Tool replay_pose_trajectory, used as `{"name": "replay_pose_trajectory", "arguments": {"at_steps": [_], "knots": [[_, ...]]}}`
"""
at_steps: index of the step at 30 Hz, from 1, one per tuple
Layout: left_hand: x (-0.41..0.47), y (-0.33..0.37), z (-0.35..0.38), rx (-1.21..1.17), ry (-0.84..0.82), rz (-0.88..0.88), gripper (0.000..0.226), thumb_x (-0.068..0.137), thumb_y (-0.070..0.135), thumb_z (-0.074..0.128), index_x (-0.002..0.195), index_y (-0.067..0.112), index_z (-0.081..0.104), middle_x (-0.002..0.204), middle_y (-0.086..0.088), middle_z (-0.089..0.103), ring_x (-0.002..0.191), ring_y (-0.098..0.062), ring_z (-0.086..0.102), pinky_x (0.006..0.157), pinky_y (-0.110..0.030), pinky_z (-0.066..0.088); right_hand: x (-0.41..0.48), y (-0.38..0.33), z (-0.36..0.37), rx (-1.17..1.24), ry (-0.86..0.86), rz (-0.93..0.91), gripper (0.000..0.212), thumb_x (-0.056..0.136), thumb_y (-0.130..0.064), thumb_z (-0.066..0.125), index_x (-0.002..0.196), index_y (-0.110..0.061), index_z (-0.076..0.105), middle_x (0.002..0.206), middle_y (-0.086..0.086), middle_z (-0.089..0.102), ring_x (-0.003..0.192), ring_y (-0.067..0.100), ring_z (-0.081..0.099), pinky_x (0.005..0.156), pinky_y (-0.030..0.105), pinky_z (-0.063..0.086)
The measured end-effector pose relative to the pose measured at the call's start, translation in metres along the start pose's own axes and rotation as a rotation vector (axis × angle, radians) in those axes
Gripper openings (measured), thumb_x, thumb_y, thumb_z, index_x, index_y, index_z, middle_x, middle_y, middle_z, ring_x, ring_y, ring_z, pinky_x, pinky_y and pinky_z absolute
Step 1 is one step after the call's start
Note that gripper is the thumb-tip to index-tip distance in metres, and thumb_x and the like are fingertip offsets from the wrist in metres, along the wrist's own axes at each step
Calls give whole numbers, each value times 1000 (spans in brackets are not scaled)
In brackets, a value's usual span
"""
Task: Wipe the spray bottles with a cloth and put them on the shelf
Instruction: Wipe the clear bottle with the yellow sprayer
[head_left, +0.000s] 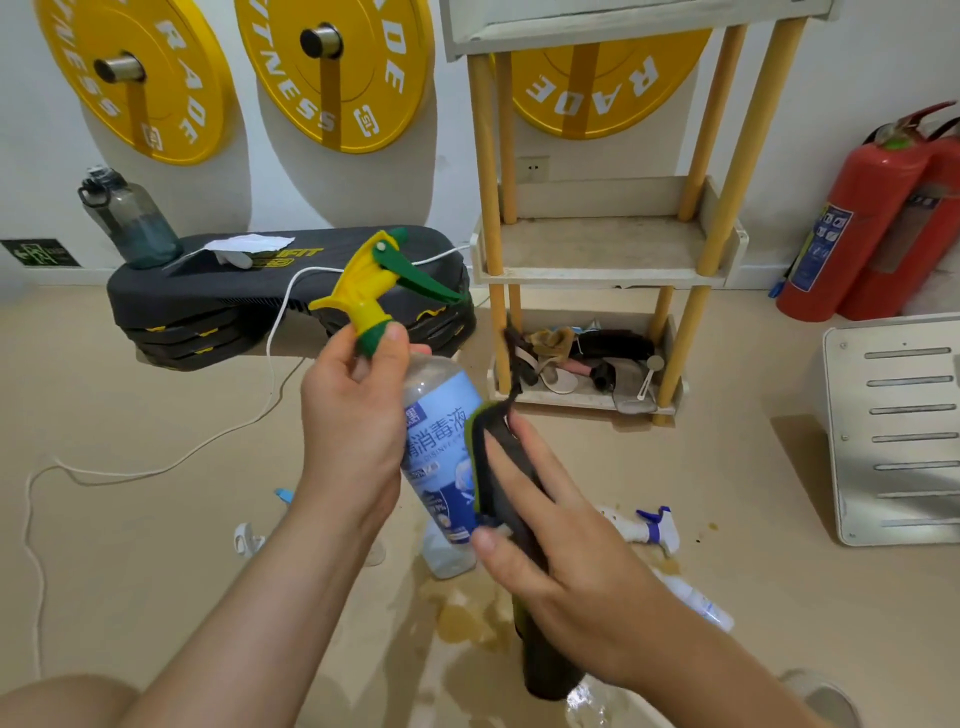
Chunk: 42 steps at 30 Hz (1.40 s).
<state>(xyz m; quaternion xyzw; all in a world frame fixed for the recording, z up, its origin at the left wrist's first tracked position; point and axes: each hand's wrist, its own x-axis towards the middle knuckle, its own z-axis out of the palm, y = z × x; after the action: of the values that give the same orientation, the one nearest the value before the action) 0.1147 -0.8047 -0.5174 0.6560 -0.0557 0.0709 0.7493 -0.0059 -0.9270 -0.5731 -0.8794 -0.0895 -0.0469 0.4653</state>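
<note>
Your left hand (358, 415) gripped the spray bottle (441, 441) by its neck, just under the yellow and green trigger head (382, 275), and held it tilted in the air in front of the shelf (597, 249). Your right hand (561, 545) pinched a dark cloth (506, 467) between thumb and fingers and pressed it against the bottle's labelled side. A white bottle (657, 527) lay on the wet floor (156, 519) below.

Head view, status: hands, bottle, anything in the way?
Left hand grips spray bottle at neck. Right hand holds cloth against its label. Nothing blocks shelf; second bottle lies on floor.
</note>
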Motion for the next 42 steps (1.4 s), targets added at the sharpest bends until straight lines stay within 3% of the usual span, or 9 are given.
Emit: {"name": "replay_pose_trajectory", "arguments": {"at_steps": [2,7,12,16,21,24,28,38,42], "knots": [[-1,-1,0,1,37,-12,14,100,20,57,93,8,61,81,-5,73,72,-21,65,75,-44,57,1,0,4,-57,7,36,82,90,-61,57,137,-74,-9,156,-35,-15,147,-3,13,118,28,28],[-21,-2,11,42,-65,-20,11,99,18,57,96,10,63,80,0,73,74,-16,66,70,-31,56,17,4,-3,-21,111,108,124,63,-45,85,152,-52,-1,140,-15,46,120,5,54,97,33,50],[-12,6,8,-89,-231,-169,22,102,22,50,115,15,67,98,3,75,86,-8,68,72,-25,55,24,2,-21,450,112,197,85,54,-15,87,127,-38,50,106,-10,72,94,10,71,80,36,60],[-2,-23,-4,75,-430,-237,32,97,52,48,118,39,69,125,15,67,123,-5,57,109,-46,38,25,5,-50,1072,-40,188,77,50,-16,76,124,-14,57,108,11,73,93,24,71,74,32,58],[-27,-56,-5,-129,-792,-703,54,100,43,49,139,7,52,141,-18,55,129,-31,53,111,-51,40,24,8,-74,1329,-228,-9,63,61,-20,86,120,-8,67,106,12,73,93,24,71,82,33,59],[-20,-43,-11,-157,-702,-573,49,73,38,82,101,0,67,99,-18,65,88,-24,66,77,-42,58,22,15,-83,1323,-203,3,63,59,-23,88,117,-8,70,104,12,73,91,24,71,82,33,59],[-6,-6,-9,-279,-422,-394,26,84,30,58,66,12,57,68,-6,64,63,-21,70,50,-27,56,17,17,-87,1225,-123,93,70,50,-25,90,114,-8,70,101,14,72,86,24,71,76,32,60],[-19,34,7,30,-680,100,24,86,35,57,63,28,62,61,8,55,61,-11,48,64,-21,42,22,2,-61,1506,-132,196,69,55,-26,90,116,-1,69,106,17,68,93,26,67,87,35,56],[-17,27,2,436,-454,194,36,86,49,59,65,20,62,66,5,58,63,-6,49,64,-23,42,26,-6,-63,1515,10,310,54,59,-37,79,102,-4,76,100,17,71,87,25,69,82,33,58]]}}
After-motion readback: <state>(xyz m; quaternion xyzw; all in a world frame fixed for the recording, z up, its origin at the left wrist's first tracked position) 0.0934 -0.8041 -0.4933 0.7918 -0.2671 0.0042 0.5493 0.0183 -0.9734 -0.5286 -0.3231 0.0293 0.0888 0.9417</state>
